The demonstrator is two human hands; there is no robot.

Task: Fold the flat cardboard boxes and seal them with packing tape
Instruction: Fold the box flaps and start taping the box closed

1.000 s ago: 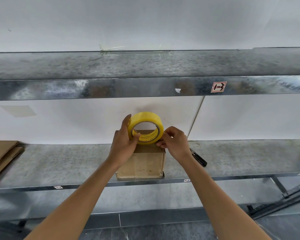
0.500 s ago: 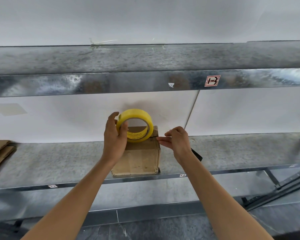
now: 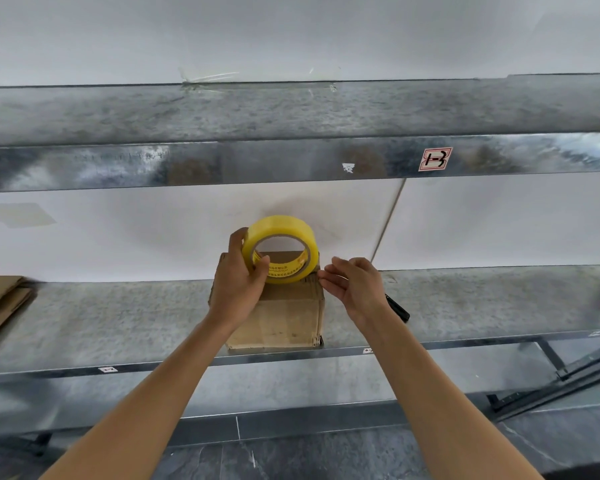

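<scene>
Cardboard box [image 3: 278,313] stood folded on the metal shelf [image 3: 118,320]. Left hand [image 3: 238,285] gripped the yellow tape roll [image 3: 279,249] upright on the box's top. Right hand [image 3: 355,289] met the box's top right edge with loosely curled fingertips; whether they pinched tape could not be determined. Flat cardboard [image 3: 0,299] lay well left of the box.
</scene>
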